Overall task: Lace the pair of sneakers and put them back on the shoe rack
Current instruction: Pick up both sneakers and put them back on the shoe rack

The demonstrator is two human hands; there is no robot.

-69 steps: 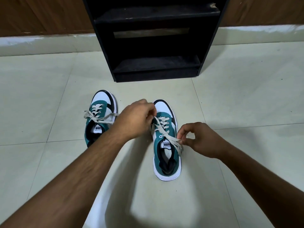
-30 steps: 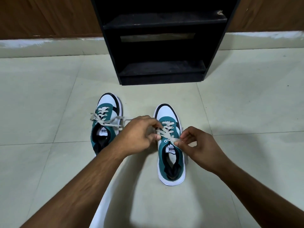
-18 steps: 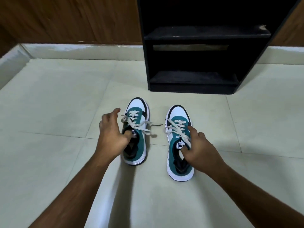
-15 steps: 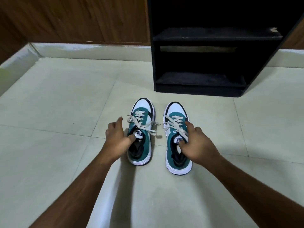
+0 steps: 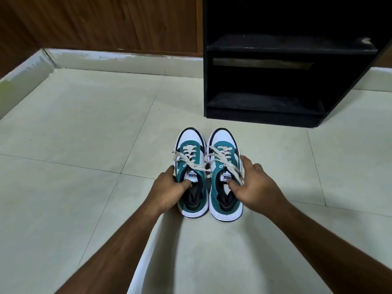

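Observation:
Two teal, white and black sneakers stand side by side on the tiled floor, toes pointing at the rack. My left hand grips the left sneaker at its collar, thumb inside the opening. My right hand grips the right sneaker the same way, thumb inside and fingers along its outer side. Both shoes have cream laces threaded through the eyelets, with loose ends lying across the tongues. The black shoe rack stands just beyond, its low shelf and upper shelf bare.
Pale floor tiles spread out to the left and in front. A wood-panelled wall with a pale skirting runs along the back and left corner.
My hands let go of the right sneaker's laces and each took hold of a shoe. The two sneakers slid together until they stand side by side. The view has shifted left.

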